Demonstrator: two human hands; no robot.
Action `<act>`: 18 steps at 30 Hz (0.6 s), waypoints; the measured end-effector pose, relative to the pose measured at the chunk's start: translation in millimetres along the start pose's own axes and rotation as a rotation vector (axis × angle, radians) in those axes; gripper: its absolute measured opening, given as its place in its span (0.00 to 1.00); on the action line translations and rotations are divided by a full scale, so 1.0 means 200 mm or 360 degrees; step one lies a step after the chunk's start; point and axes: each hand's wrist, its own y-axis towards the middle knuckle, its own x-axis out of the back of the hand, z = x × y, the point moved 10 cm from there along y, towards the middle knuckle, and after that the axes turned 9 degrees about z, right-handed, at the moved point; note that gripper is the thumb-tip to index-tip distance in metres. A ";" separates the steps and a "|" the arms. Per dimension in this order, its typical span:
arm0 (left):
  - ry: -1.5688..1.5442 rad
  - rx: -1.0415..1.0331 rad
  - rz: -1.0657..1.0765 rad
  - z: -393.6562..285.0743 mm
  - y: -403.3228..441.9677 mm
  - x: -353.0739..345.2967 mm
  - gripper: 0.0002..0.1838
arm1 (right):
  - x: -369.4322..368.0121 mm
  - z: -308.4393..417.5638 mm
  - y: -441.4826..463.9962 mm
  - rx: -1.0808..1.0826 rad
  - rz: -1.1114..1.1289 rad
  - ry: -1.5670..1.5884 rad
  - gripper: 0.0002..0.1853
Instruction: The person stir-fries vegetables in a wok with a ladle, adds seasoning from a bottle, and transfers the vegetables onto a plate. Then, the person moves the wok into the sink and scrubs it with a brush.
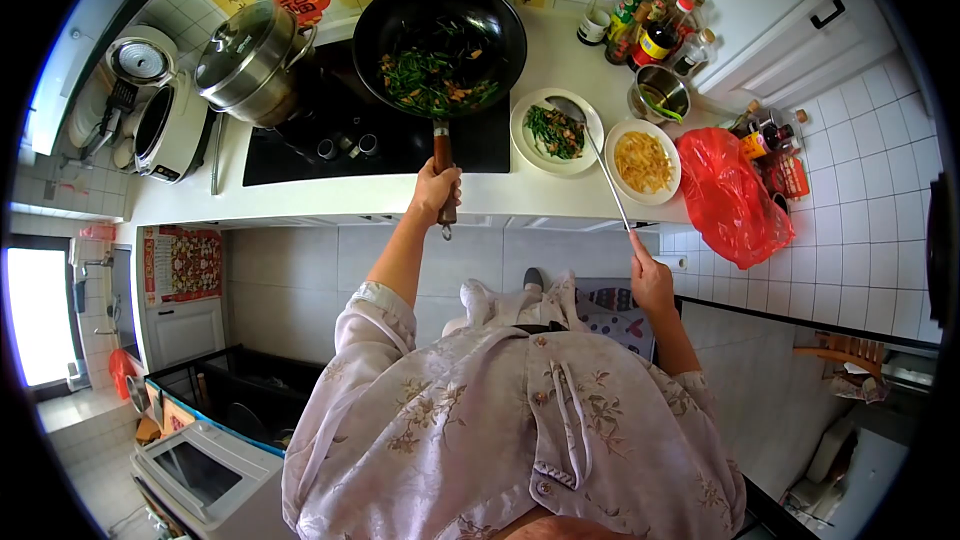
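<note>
My left hand is wrapped round the wooden handle of a black wok over the stove. Chopped green vegetables with light brown bits lie in the wok. In my right hand is the long metal handle of a ladle. Its bowl end rests over a white plate, beside a small heap of the same cooked greens. To the right of that plate, a second white plate bears pale yellow shredded food.
A lidded steel steamer pot stands left of the wok on the black cooktop. Several sauce bottles, a metal pot and a red plastic bag are at the right. A white rice cooker sits far left.
</note>
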 end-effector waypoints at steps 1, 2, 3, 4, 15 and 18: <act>-0.0001 -0.0004 0.0000 -0.01 0.00 0.00 0.09 | -0.01 -0.01 -0.01 0.0030 -0.0026 0.0020 0.27; -0.0002 -0.0011 -0.0004 -0.01 0.00 0.00 0.09 | -0.03 -0.02 -0.01 0.0066 -0.0054 0.0040 0.27; 0.0002 -0.0008 -0.0005 -0.01 0.00 0.00 0.09 | -0.03 -0.02 0.00 0.0077 -0.0055 0.0039 0.27; 0.0004 0.0001 -0.0007 0.00 0.00 0.00 0.09 | -0.03 -0.02 -0.01 0.0107 -0.0092 0.0295 0.25; 0.0016 0.0005 -0.0031 -0.02 -0.02 0.00 0.09 | -0.01 0.10 0.06 -0.0419 0.0509 0.2459 0.23; 0.0023 0.0026 -0.0021 -0.01 -0.02 0.00 0.09 | 0.08 0.40 0.30 -0.0043 0.0680 0.2280 0.25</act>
